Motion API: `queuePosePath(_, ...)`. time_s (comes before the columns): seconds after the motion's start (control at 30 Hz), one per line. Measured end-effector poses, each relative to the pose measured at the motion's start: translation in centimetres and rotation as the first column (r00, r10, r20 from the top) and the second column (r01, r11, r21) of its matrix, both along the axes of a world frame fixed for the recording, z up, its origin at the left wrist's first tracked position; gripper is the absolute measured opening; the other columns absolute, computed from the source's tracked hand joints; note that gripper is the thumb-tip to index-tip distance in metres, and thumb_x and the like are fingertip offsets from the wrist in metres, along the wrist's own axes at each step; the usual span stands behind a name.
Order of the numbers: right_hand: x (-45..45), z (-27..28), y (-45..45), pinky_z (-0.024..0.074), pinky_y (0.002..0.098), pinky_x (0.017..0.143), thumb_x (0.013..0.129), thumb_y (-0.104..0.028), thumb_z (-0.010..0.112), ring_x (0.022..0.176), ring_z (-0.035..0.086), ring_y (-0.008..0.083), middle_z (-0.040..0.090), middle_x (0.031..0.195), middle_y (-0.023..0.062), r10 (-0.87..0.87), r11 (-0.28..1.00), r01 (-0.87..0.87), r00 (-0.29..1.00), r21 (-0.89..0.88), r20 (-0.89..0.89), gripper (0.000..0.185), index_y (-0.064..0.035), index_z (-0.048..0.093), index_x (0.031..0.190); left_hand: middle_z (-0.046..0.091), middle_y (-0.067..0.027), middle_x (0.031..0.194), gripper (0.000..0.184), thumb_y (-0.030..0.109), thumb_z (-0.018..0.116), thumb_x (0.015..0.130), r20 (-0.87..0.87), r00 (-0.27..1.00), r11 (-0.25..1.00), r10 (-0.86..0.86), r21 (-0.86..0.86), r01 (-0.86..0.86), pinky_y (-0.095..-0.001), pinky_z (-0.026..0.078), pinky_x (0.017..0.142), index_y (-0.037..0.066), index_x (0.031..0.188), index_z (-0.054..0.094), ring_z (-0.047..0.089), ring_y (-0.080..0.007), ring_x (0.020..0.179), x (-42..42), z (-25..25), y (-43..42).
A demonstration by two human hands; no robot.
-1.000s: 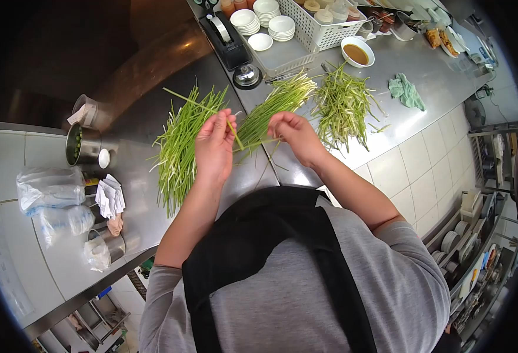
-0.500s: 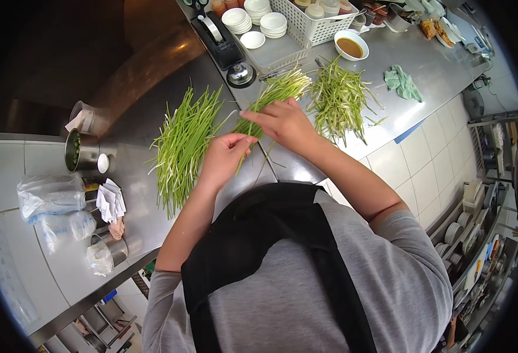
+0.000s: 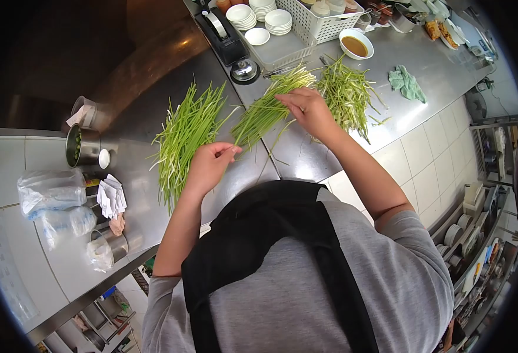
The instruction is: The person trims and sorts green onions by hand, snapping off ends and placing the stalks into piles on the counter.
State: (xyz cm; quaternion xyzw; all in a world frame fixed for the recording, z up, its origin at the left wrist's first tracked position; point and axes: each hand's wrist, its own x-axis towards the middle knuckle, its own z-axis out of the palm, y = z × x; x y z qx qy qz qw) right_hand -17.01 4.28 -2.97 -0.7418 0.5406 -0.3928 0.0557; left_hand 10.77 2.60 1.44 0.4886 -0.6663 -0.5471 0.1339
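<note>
Three heaps of long green chives lie on the steel counter: a loose pile (image 3: 189, 138) on the left, a neater bundle (image 3: 263, 119) with pale ends in the middle, and a tangled, yellowish pile (image 3: 346, 94) on the right. My left hand (image 3: 210, 166) is between the left pile and the bundle's lower end, thumb and fingertips pinched; what they hold is too small to tell. Over the middle bundle, my right hand (image 3: 310, 113) has its fingers pressed together. A thin chive strip (image 3: 280, 135) trails below it, seemingly from its grip.
Behind the chives stand a call bell (image 3: 245, 70), a tape dispenser (image 3: 222, 38), stacked white dishes (image 3: 278, 21) and a bowl of brown sauce (image 3: 356, 45). A green cloth (image 3: 406, 84) lies at right. Leftward are a metal pot (image 3: 83, 146) and plastic bags (image 3: 52, 189).
My hands have moved apart: the right away to the right and slightly up, the left slightly left and down. More of the middle bundle shows between them.
</note>
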Motion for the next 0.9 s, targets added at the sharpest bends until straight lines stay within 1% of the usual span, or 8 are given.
queuePosePath(0.07, 0.1, -0.1, 0.2, 0.0394, 0.0317, 0.069, 0.076, -0.01, 0.065, 0.076, 0.057, 0.0198, 0.063, 0.084, 0.0033, 0.048, 0.996, -0.062, 0.981, 0.07, 0.19, 0.032, -0.0156, 0.066, 0.107, 0.059, 0.002, 0.071, 0.018, 0.014, 0.058, 0.089, 0.013, 1.0, 1.0, 0.013, 0.013, -0.013, -0.0201, 0.04, 0.062, 0.001, 0.094, 0.069, 0.05, -0.0045, 0.067, 0.7, 0.0, -0.1)
queuePosePath(0.23, 2.6, 2.6, 1.1, 0.0381, 0.0357, 0.071, 0.079, -0.013, 0.062, 0.087, 0.055, 0.0183, 0.061, 0.097, -0.002, -0.151, 0.988, 0.135, 0.946, -0.077, -0.285, 0.03, -0.0216, 0.066, 0.108, 0.06, 0.0022, 0.071, 0.018, 0.014, 0.059, 0.089, 0.039, 0.999, 1.0, 0.008, -0.002, -0.008, -0.0203, 0.04, 0.062, 0.001, 0.094, 0.07, 0.05, -0.0048, 0.067, 0.9, 0.4, -0.1)
queuePosePath(0.47, 4.7, 2.5, 1.8, 0.0348, 0.0352, 0.073, 0.076, -0.018, 0.067, 0.084, 0.052, 0.0161, 0.06, 0.095, -0.0026, 0.098, 0.994, -0.106, 0.914, 0.0, -0.394, 0.022, -0.024, 0.07, 0.097, 0.061, 0.0014, 0.071, 0.018, 0.013, 0.059, 0.088, 0.048, 0.996, 0.997, -0.07, -0.027, 0.072, -0.0212, 0.041, 0.061, 0.001, 0.094, 0.07, 0.051, -0.0052, 0.066, -0.2, 0.7, 0.7)
queuePosePath(0.57, 4.6, 2.1, 1.9, 0.0382, 0.0323, 0.071, 0.08, -0.014, 0.066, 0.081, 0.054, 0.0144, 0.062, 0.09, 0.0005, 0.136, 0.989, -0.125, 0.977, 0.075, -0.167, 0.015, -0.0188, 0.071, 0.094, 0.062, 0.0012, 0.072, 0.017, 0.013, 0.058, 0.088, 0.081, 0.993, 0.996, -0.086, -0.015, 0.087, -0.0216, 0.042, 0.061, 0.001, 0.094, 0.07, 0.052, -0.0054, 0.066, 0.1, 1.0, 0.8)
queuePosePath(0.63, 3.9, 1.5, 1.5, 0.0429, 0.0293, 0.068, 0.085, -0.01, 0.062, 0.078, 0.057, 0.0144, 0.063, 0.086, 0.0039, -0.08, 0.945, -0.085, 0.875, 0.315, 0.478, 0.011, -0.0123, 0.069, 0.093, 0.061, 0.0013, 0.071, 0.017, 0.012, 0.058, 0.088, 0.052, 0.997, 0.998, -0.061, -0.02, 0.062, -0.0225, 0.042, 0.061, 0.001, 0.093, 0.07, 0.052, -0.0058, 0.066, 0.8, 0.5, 0.6)
queuePosePath(0.7, 1.2, -1.0, 0.1, 0.0461, 0.0276, 0.061, 0.086, -0.008, 0.061, 0.065, 0.057, 0.0174, 0.063, 0.079, 0.0091, -0.172, 0.978, 0.073, 0.804, 0.194, 0.569, 0.014, -0.0084, 0.067, 0.098, 0.062, 0.001, 0.072, 0.016, 0.012, 0.058, 0.088, 0.046, 0.999, 0.993, 0.024, -0.117, -0.018, -0.0225, 0.042, 0.061, 0.002, 0.094, 0.07, 0.052, -0.0058, 0.067, 2.0, 0.2, -0.3)
queuePosePath(0.8, -3.1, 0.8, 0.1, 0.0475, 0.0318, 0.066, 0.083, -0.005, 0.061, 0.075, 0.059, 0.0197, 0.063, 0.085, 0.009, -0.423, 0.879, 0.294, 0.844, 0.375, 0.33, 0.021, -0.009, 0.066, 0.102, 0.063, -0.0024, 0.074, 0.017, 0.011, 0.061, 0.087, 0.259, 0.936, 0.891, 0.239, -0.442, -0.105, -0.0248, 0.045, 0.062, 0.002, 0.099, 0.068, 0.058, -0.0111, 0.066, 4.9, -0.4, -2.9)
queuePosePath(0.9, -4.9, 0.0, 0.4, 0.0466, 0.0382, 0.075, 0.08, -0.006, 0.061, 0.09, 0.059, 0.0238, 0.062, 0.092, 0.0086, -0.532, 0.845, 0.53, 0.82, -0.07, -0.209, 0.021, -0.009, 0.066, 0.101, 0.063, -0.0105, 0.086, 0.023, 0.013, 0.064, 0.082, 0.373, 0.859, 0.684, 0.35, -0.728, 0.037, -0.0345, 0.049, 0.073, 0.008, 0.105, 0.066, 0.061, -0.0238, 0.079, 6.7, -0.8, -4.8)
